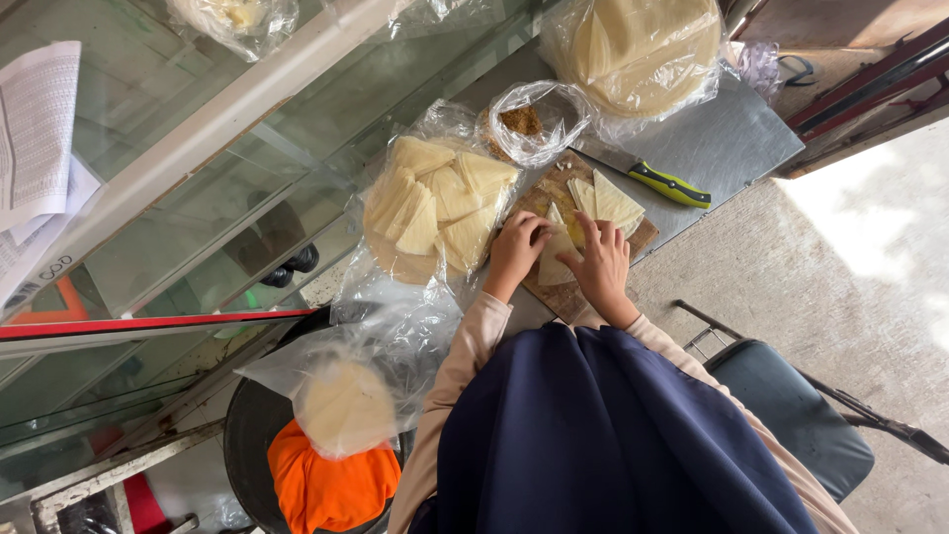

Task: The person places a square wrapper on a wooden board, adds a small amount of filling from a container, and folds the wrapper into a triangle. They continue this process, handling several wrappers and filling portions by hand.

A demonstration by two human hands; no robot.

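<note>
Hands (pixel 559 259) fold wrapper (pixel 556 259) beside knife (pixel 669 184).

Worn matt wooden cutting board (pixel 554 293), dull brushed metal counter (pixel 727 143), glossy crinkled clear plastic bags (pixel 395 316), glass case (pixel 198 198)

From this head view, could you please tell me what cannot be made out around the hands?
- Pastry piece under the left hand and right hand: fingers cover most of it.
- Knife: green handle shows; blade is lost against the metal counter.
- Brown filling: too small, behind a plastic bag.
- Round wrappers: cut off by the top edge.
</note>
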